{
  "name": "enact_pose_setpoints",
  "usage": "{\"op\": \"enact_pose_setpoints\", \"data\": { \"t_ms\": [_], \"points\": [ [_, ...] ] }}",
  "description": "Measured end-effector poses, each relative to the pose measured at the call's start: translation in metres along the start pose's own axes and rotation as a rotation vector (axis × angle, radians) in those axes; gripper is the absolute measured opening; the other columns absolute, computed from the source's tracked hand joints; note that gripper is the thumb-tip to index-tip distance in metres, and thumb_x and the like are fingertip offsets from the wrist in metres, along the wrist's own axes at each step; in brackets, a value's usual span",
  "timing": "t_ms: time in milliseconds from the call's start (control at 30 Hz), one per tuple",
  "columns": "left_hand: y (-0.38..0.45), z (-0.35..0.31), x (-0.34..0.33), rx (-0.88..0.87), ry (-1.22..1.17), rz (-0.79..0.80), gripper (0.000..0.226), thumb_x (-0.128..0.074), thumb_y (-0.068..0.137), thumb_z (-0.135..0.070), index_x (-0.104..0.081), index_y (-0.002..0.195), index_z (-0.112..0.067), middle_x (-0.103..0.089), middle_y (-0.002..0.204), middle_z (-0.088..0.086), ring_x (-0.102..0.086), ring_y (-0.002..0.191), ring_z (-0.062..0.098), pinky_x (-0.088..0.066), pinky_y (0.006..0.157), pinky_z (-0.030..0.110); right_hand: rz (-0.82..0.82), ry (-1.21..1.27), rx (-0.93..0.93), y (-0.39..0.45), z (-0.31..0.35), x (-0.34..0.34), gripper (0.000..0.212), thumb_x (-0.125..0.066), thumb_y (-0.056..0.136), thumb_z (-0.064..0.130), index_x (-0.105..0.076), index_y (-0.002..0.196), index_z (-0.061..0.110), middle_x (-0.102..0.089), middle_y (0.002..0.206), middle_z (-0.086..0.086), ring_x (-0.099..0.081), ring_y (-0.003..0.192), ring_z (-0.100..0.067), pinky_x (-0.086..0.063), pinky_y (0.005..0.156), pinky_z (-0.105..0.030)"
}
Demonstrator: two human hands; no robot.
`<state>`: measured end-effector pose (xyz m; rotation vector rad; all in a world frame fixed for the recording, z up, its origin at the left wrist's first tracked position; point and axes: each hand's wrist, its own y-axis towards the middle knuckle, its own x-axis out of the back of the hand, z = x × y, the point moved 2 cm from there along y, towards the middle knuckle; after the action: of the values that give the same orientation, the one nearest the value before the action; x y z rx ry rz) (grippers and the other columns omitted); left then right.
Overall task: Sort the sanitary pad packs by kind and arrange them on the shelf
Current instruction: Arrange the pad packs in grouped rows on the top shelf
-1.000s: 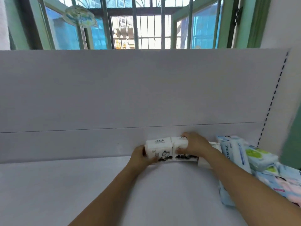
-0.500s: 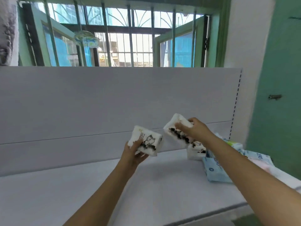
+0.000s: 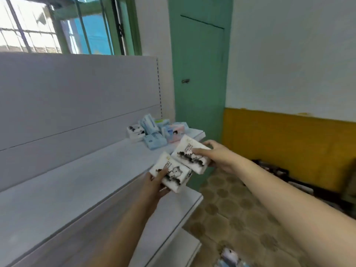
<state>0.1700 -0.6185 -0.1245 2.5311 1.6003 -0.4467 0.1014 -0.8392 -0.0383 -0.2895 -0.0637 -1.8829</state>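
each hand carries 1 white pack with black ink-style print, both held in the air over the near right end of the white shelf (image 3: 67,182). the left hand (image 3: 155,186) grips the nearer pack (image 3: 171,173) from below, thumb curled over its near face. the right hand (image 3: 219,157) pinches the farther pack (image 3: 190,154) at its right end, fingers on top and the thumb hidden beneath. the 2 packs touch, or nearly touch, along 1 edge.

they look like the same kind, so the sensible step is to set them down side by side as 1 group. a 3rd pack with the same print (image 3: 135,132) lies at the far right of the shelf, at the left edge of the mixed pile of blue, green and pink packs (image 3: 159,132); it probably belongs with them.

to do it well, choose a bare stretch of shelf well apart from the pile, bring both packs level with the print facing outward, and put down 1 at a time so the soft wrappers do not slip. push them back toward the rear panel (image 3: 77,89) with edges aligned.
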Motion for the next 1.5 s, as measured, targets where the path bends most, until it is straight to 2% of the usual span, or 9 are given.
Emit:
{"op": "enact_pose_setpoints", "data": {
  "t_ms": [300,500,600,833,967,1100,1267,1400,1500],
  "points": [
    [-0.057,0.096,-0.157,0.275,0.052,0.258,0.03,-0.07,0.09,-0.023,-0.065,0.114,-0.006,-0.075,0.105,0.011,-0.074,0.089,0.021,-0.062,0.073,0.035,-0.248,0.354,-0.282,-0.168,-0.106,0.157,0.018,-0.057,0.095,0.032,-0.063,0.108,0.021,-0.074,0.093,-0.001,-0.069,0.081,-0.017,-0.056,0.077,-0.033],
    [-0.086,0.17,-0.259,0.447,0.127,0.4,0.031,-0.074,0.086,-0.018,-0.065,0.111,-0.004,-0.075,0.101,0.013,-0.071,0.088,0.022,-0.06,0.084,0.041,-0.505,0.403,-0.394,-0.272,-0.191,0.248,0.022,-0.065,0.092,0.029,-0.064,0.11,0.016,-0.073,0.109,-0.006,-0.067,0.093,-0.022,-0.053,0.091,-0.039],
    [-0.102,0.209,-0.316,0.513,0.157,0.441,0.039,-0.082,0.076,-0.028,-0.068,0.105,-0.006,-0.074,0.106,0.013,-0.067,0.1,0.027,-0.049,0.103,0.049,-0.652,0.449,-0.449,-0.317,-0.244,0.297,0.037,-0.076,0.082,0.033,-0.067,0.112,0.014,-0.075,0.103,-0.006,-0.071,0.09,-0.022,-0.057,0.083,-0.036],
    [-0.146,0.315,-0.436,0.702,0.188,0.433,0.037,-0.071,0.089,-0.031,-0.061,0.118,-0.01,-0.069,0.112,0.009,-0.064,0.099,0.02,-0.052,0.086,0.03,-0.744,0.603,-0.531,-0.404,-0.356,0.405,0.031,-0.062,0.092,0.045,-0.064,0.105,0.017,-0.073,0.089,-0.004,-0.066,0.075,-0.019,-0.054,0.075,-0.038],
    [-0.158,0.369,-0.484,0.767,0.245,0.412,0.04,-0.07,0.089,-0.035,-0.063,0.119,-0.008,-0.067,0.11,0.012,-0.062,0.104,0.026,-0.051,0.094,0.036,-0.752,0.605,-0.614,-0.426,-0.419,0.456,0.04,-0.053,0.095,0.053,-0.061,0.118,0.021,-0.074,0.102,-0.004,-0.069,0.088,-0.022,-0.055,0.068,-0.034],
    [-0.164,0.425,-0.516,0.824,0.267,0.432,0.035,-0.068,0.092,-0.028,-0.061,0.122,-0.01,-0.065,0.121,0.007,-0.06,0.117,0.028,-0.045,0.108,0.041,-0.727,0.532,-0.664,-0.433,-0.473,0.497,0.06,-0.068,0.078,0.061,-0.066,0.118,0.015,-0.075,0.104,-0.006,-0.072,0.097,-0.027,-0.059,0.083,-0.044],
    [-0.16,0.481,-0.519,0.926,0.417,0.416,0.063,-0.088,0.069,-0.033,-0.064,0.123,-0.011,-0.062,0.13,0.009,-0.064,0.113,0.028,-0.058,0.086,0.038,-0.681,0.409,-0.884,-0.431,-0.573,0.519,0.091,-0.076,0.041,0.085,-0.073,0.1,0.016,-0.076,0.098,-0.007,-0.071,0.093,-0.03,-0.056,0.087,-0.042],
    [-0.128,0.519,-0.526,0.944,0.511,0.444,0.057,-0.084,0.077,-0.023,-0.06,0.126,-0.008,-0.073,0.112,0.01,-0.069,0.104,0.025,-0.06,0.085,0.038,-0.758,0.303,-0.955,-0.402,-0.552,0.522,0.055,-0.075,0.068,0.066,-0.061,0.07,0.012,-0.062,0.057,-0.001,-0.06,0.064,-0.022,-0.049,0.065,-0.036],
    [-0.091,0.558,-0.531,0.947,0.605,0.512,0.06,-0.086,0.073,-0.027,-0.06,0.125,-0.01,-0.073,0.111,0.009,-0.069,0.102,0.025,-0.058,0.085,0.037,-0.82,0.299,-0.961,-0.379,-0.579,0.515,0.05,-0.076,0.065,0.067,-0.071,0.076,0.018,-0.066,0.089,-0.025,-0.067,0.089,-0.04,-0.056,0.085,-0.049]
  ]
}}
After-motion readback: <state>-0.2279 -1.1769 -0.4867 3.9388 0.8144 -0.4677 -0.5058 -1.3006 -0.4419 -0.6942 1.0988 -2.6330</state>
